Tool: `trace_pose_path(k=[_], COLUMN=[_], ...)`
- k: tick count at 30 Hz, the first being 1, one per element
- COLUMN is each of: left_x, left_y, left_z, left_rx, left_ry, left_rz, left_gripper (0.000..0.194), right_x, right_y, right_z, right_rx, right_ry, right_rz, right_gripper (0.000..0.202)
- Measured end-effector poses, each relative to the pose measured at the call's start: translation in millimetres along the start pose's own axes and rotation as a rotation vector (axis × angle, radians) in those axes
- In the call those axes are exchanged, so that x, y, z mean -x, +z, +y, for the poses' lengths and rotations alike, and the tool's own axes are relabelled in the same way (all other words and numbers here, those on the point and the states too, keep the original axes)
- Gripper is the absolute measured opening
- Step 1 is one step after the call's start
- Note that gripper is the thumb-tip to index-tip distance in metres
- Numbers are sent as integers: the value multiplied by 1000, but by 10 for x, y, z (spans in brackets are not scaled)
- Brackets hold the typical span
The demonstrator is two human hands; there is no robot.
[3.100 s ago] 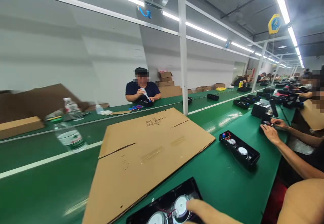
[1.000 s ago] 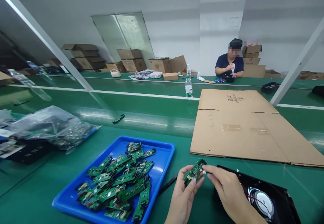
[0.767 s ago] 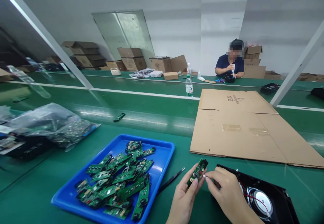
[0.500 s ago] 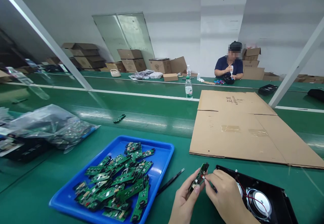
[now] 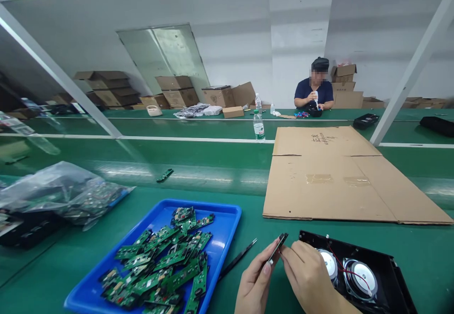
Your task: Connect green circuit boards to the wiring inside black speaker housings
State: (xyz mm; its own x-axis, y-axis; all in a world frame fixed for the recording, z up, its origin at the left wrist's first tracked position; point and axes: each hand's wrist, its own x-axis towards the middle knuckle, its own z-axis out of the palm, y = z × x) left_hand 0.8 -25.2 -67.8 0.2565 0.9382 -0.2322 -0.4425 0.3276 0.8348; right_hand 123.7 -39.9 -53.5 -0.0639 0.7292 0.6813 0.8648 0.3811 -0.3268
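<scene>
My left hand (image 5: 256, 276) grips a narrow green circuit board (image 5: 278, 248) between thumb and fingers, tilted so mostly its edge shows. Against the board's right side, my right hand (image 5: 308, 271) has its fingers pinched together; whatever lies between the fingertips is hidden. Beside and partly behind my right hand lies a black speaker housing (image 5: 386, 276) with two round silver speakers (image 5: 362, 276) and thin red wires. Left of my hands, a pair of black tweezers (image 5: 238, 259) rests near a blue tray (image 5: 230, 224) heaped with green circuit boards (image 5: 170, 257).
A flattened cardboard sheet (image 5: 319, 196) covers the bench ahead on the right. Clear plastic bags (image 5: 81, 196) of parts sit at left. One loose circuit board (image 5: 165, 175) and a water bottle (image 5: 258, 126) are farther off. A co-worker (image 5: 314, 91) sits at the far bench.
The circuit board has turned in my left hand from showing its component face to nearly edge-on. My right fingertips stay at its side. The view has shifted slightly.
</scene>
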Motion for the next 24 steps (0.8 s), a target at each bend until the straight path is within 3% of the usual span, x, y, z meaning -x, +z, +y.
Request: trace_pose_path(k=[4,7,11,14,17,19,21,24], left_x=[-25,-72,-112,-95,-32,37,123,258], left_y=[-11,-53,-74,-5,89,148,212,341], left_z=[-31,-56,-70,-40,18,54,73,42], left_rx=[-137,-356,-290,-153,-138,-193,-261,-337], left_ry=[-4,-51,-127,-144,-122,-101,-96,-141], left_rz=[-7,-20,-37,-26,-53,-99,-147,-199], left_gripper=[34,42,54,62,56,51,49,50], right_x=[63,39,-90,-97,22,120,188,214], right_y=[86,61,-347,-828,-1205,-1319,-1325,-1207], right_z=[38,79,207,399,599,683,716,721], right_rx=[58,136,70,64,95,93,52,-111], right_ry=[22,56,210,342,380,361,343,362], right_rz=[-39,-188,-411,-562,-809,-934,-988,-894], right_gripper=[38,36,15,36,56,59,47,29])
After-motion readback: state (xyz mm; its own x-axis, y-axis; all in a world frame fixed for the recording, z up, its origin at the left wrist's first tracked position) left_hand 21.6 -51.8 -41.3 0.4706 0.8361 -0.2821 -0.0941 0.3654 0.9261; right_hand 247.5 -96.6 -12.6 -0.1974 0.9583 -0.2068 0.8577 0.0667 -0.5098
